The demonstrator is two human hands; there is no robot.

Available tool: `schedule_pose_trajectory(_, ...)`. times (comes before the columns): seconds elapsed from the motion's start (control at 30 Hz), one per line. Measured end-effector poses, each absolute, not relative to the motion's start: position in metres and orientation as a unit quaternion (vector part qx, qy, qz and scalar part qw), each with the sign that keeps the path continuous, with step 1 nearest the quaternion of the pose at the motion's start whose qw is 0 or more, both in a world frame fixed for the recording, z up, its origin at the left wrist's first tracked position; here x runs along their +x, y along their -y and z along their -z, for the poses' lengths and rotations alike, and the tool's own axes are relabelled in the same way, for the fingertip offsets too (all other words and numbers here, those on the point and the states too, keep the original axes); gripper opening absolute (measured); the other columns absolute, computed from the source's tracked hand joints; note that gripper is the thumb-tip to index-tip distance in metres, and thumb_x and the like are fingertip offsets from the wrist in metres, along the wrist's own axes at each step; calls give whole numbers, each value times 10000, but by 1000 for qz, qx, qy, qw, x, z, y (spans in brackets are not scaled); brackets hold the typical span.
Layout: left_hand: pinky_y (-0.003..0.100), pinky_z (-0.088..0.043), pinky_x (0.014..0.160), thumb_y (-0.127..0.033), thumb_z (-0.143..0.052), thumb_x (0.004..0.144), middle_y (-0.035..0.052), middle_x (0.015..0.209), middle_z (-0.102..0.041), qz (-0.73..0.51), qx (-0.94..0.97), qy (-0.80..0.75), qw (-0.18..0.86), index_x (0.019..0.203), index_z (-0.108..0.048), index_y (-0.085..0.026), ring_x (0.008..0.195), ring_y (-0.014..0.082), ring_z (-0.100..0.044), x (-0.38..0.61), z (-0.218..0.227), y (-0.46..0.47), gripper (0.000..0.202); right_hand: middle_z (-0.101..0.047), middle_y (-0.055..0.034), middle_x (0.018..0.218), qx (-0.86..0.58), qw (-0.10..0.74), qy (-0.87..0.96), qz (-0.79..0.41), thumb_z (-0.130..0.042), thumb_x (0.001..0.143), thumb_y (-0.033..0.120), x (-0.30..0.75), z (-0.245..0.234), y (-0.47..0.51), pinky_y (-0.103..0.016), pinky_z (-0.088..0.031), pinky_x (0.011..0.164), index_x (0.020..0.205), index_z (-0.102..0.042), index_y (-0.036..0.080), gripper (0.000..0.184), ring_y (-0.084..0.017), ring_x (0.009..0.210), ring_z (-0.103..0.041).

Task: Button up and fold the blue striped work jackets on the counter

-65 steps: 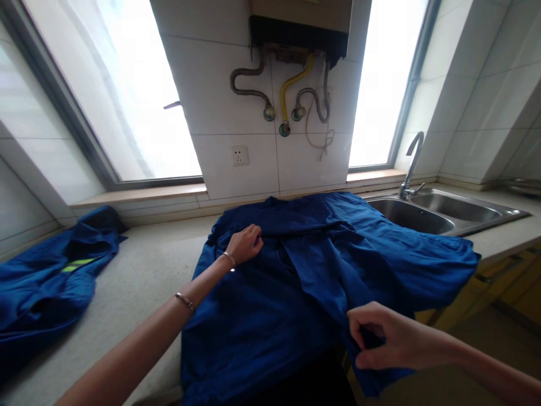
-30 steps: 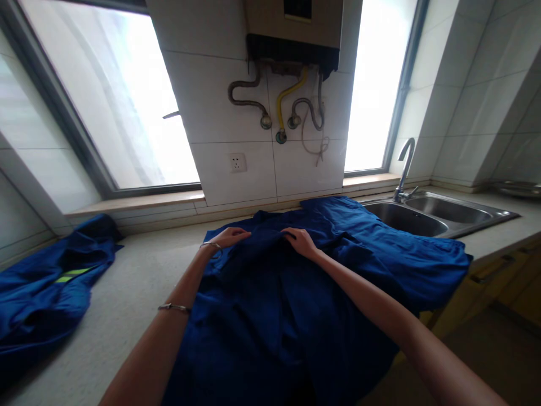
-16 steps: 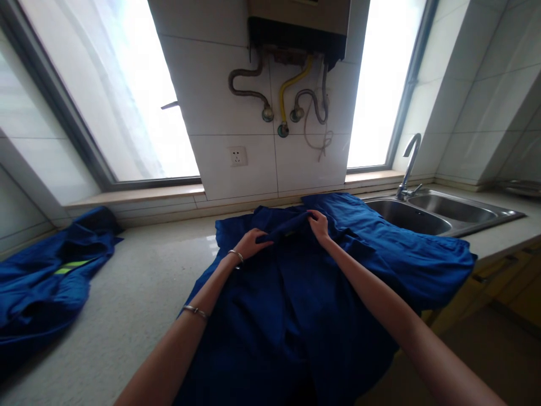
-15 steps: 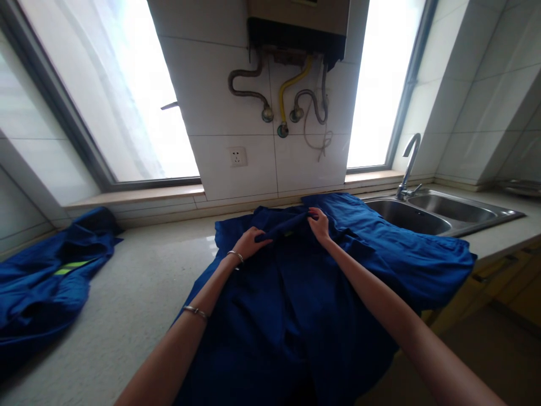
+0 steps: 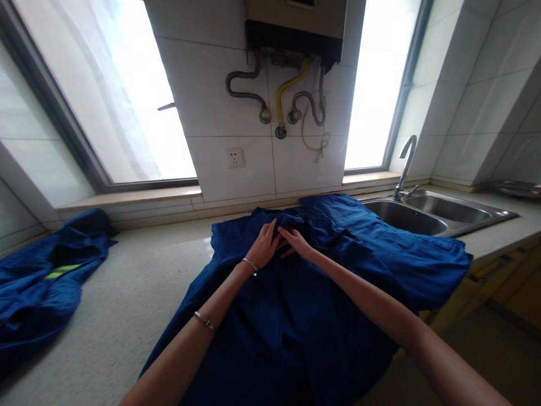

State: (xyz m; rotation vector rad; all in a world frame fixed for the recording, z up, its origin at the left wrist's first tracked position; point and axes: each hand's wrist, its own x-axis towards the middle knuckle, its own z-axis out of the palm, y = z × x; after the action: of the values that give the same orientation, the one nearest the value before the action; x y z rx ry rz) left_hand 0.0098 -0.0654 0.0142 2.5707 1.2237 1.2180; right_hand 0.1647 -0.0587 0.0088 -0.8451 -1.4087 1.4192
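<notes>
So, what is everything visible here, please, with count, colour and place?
work garment: 1, blue, spread mid-counter
second garment: 1, blue, yellow-green stripe, counter's left
counter: 1, pale, under both
sink: 1, steel, right
tap: 1, chrome, behind sink
socket: 1, white, wall
water heater: 1, beige and black, top centre
yellow hose: 1, yellow, under heater
windows: 2, bright, flanking heater
bracelets: 2, silver, left forearm
left grip: 1, bare hand, flat on work garment
right grip: 1, bare hand, on work garment, beside left grip
</notes>
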Motion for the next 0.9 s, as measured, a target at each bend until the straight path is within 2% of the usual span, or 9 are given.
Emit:
schedule_pose_trajectory(0.1,399,-402,1042,-296,-319,961,134,1289,-508,-398,834,-382,13,1352,-452,-164,1200,217,-486,9,-15,66,434,-645,-72,873,-348,472,577,-568,-602,833,503,173,-15,58,-252,-554,421,1025,-567,147,405,-152,621,-642)
schedule_pose_trajectory(0.27,364,-462,953,-365,-441,920,105,1065,-622,-466,775,-426,-24,1034,-685,-204,1037,220,-562,9,-20,71,314,-638,-51,775,-343,495,608,-517,-619,815,474,172,-19,58,-207,-534,426,852,-599,131,345,-135,616,-635)
schedule_pose_trajectory(0.4,295,-482,827,-391,-490,884,65,901,-652,-495,734,-462,57,851,-682,-195,859,187,-593,13,-28,77,276,-613,-40,753,-338,505,623,-492,-579,811,530,170,-15,58,-222,-534,449,812,-582,132,398,-131,619,-614)
schedule_pose_trajectory(0.47,260,-470,712,-431,-536,846,33,780,-644,-503,711,-477,115,773,-651,-182,739,160,-571,15,-30,78,284,-578,-21,719,-354,513,635,-456,-547,812,565,171,-14,58,-229,-531,466,796,-565,141,425,-128,625,-591)
schedule_pose_trajectory(0.57,227,-392,566,-459,-573,802,-9,624,-573,-522,686,-475,178,679,-607,-162,597,117,-487,15,-29,75,324,-541,7,714,-424,543,649,-321,-569,783,589,177,-18,62,-255,-521,530,895,-555,168,436,-135,649,-561)
schedule_pose_trajectory(0.67,217,-344,528,-444,-592,783,-23,587,-542,-543,677,-451,207,654,-606,-144,557,96,-441,15,-24,71,326,-577,-14,872,-471,557,673,-126,-671,714,566,184,-27,72,-283,-503,661,1112,-542,214,547,-160,766,-569)
schedule_pose_trajectory(0.73,217,-334,521,-436,-601,776,-24,583,-547,-547,673,-447,218,671,-630,-139,550,94,-436,15,-20,68,316,-590,-25,943,-468,528,706,-62,-691,714,540,187,-32,77,-278,-481,701,1148,-559,256,536,-164,806,-578)
schedule_pose_trajectory(0.8,218,-336,525,-433,-610,771,-20,586,-562,-555,665,-450,217,685,-652,-138,550,95,-441,14,-19,67,311,-610,-9,858,-471,484,734,-73,-693,726,526,186,-32,78,-263,-468,675,1075,-601,265,445,-156,752,-591)
schedule_pose_trajectory(0.9,221,-342,535,-441,-632,759,-11,595,-585,-571,651,-454,208,685,-673,-140,556,99,-455,13,-19,66,313,-589,24,671,-475,456,733,-172,-706,712,529,182,-24,74,-235,-459,558,985,-587,230,422,-149,624,-597)
